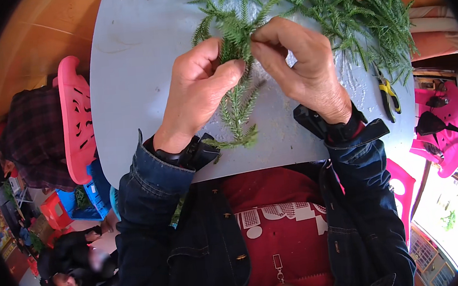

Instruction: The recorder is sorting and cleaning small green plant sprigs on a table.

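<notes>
My left hand [202, 82] is closed around a small bunch of green, needle-leaved evergreen sprigs [235, 110], above the table. The leafy tops stick up past the fingers, and the lower ends hang down toward my chest. At the right side of the bunch, my right hand [303, 63] pinches thumb and forefinger together against the greenery. Exactly which bit lies between those fingertips is too small to tell. The stems inside the left fist are hidden.
A large heap of similar sprigs [342, 8] covers the table's far right. Pliers with yellow and black handles [389, 96] lie at the right edge of the pale grey table [131, 86]. Pink chairs [76, 118] stand on both sides; a blue crate [84, 202] and another person [81, 265] are at left.
</notes>
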A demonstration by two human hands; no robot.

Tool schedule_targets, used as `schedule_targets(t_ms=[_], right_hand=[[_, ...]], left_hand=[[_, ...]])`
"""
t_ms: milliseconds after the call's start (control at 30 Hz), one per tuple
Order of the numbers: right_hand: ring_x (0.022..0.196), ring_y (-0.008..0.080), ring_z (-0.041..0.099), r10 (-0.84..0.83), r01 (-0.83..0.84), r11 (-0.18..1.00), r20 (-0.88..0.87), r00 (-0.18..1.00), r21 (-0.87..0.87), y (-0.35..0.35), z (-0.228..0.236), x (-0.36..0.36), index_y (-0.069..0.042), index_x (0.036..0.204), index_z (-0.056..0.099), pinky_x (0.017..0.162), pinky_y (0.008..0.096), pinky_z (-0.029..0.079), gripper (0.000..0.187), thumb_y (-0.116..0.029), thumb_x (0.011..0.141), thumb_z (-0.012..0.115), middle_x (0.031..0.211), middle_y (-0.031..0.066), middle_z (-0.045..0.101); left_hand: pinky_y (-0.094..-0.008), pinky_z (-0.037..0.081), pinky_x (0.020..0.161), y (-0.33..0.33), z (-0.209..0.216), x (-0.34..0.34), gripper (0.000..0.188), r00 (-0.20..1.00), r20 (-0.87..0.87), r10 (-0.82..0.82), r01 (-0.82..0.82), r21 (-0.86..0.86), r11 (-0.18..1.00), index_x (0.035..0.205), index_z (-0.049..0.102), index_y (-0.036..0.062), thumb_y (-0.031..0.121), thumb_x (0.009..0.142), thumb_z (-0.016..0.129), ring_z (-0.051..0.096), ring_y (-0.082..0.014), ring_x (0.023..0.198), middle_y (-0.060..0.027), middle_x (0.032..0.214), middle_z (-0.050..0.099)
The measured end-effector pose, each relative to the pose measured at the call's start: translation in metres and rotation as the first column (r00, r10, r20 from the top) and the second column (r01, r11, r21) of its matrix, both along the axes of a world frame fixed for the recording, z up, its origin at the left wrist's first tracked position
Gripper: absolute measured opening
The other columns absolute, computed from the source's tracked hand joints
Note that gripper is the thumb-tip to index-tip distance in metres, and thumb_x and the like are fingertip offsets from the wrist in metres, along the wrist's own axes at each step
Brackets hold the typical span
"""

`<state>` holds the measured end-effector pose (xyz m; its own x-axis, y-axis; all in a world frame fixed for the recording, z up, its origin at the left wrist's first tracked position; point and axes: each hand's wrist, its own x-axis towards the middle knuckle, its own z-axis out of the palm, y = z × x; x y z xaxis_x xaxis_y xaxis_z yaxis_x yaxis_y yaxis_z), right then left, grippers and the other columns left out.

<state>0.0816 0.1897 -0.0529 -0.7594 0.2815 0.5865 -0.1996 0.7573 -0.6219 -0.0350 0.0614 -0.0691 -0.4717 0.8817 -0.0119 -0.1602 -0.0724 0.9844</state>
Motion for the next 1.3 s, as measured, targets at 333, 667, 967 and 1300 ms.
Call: schedule_targets(t_ms=[333, 667, 967, 1300], right_hand=[[0.07, 0.0056, 0.052, -0.085, 0.154, 0.908, 0.188, 0.978, -0.39, -0.013, 0.004, -0.002, 0.002, 0.094, 0.056, 0.063, 0.0193, 0.043, 0.013, -0.001, 0.082, 0.06, 0.082, 0.0006, 0.059], [0.076, 0.0065, 0.055, -0.002, 0.07, 0.786, 0.11, 0.994, -0.615, -0.015, 0.007, -0.005, 0.003, 0.103, 0.051, 0.068, 0.0185, 0.044, 0.024, 0.007, 0.08, 0.057, 0.088, 0.0022, 0.057], [0.077, 0.0068, 0.056, 0.004, 0.075, 0.81, 0.134, 0.991, -0.582, -0.017, 0.013, -0.002, 0.003, 0.104, 0.05, 0.069, 0.0197, 0.045, 0.026, 0.01, 0.079, 0.056, 0.088, 0.0036, 0.058], [0.062, 0.0065, 0.049, 0.154, 0.006, 0.586, 0.119, 0.981, -0.81, -0.01, 0.009, 0.001, 0.002, 0.103, 0.052, 0.057, 0.0203, 0.042, 0.019, 0.0, 0.084, 0.054, 0.079, 0.0034, 0.057]], left_hand=[[-0.023, 0.03, 0.048, -0.002, -0.001, -0.003, 0.004, 0.993, -0.115, 0.023, -0.014, 0.076, 0.997, 0.075, 0.049, -0.001, 0.0, 0.077, 0.053, 0.035, -0.003, 0.058, 0.0045, 0.063, 0.042], [-0.0223, 0.032, 0.049, -0.008, 0.008, -0.004, 0.002, 0.995, -0.05, -0.091, 0.093, 0.025, 0.995, 0.076, 0.051, -0.0016, 0.0, 0.076, 0.053, 0.038, -0.0027, 0.059, 0.0047, 0.065, 0.045], [-0.0197, 0.031, 0.05, -0.008, 0.009, 0.0, 0.002, 0.989, 0.056, -0.134, 0.134, 0.003, 0.991, 0.079, 0.053, 0.0002, 0.0, 0.08, 0.054, 0.038, -0.0008, 0.061, 0.0068, 0.068, 0.046], [-0.0183, 0.03, 0.051, -0.009, 0.012, 0.001, 0.001, 0.989, 0.073, -0.131, 0.129, 0.031, 0.991, 0.082, 0.054, 0.0009, 0.001, 0.082, 0.055, 0.038, 0.0001, 0.061, 0.0074, 0.069, 0.046]])
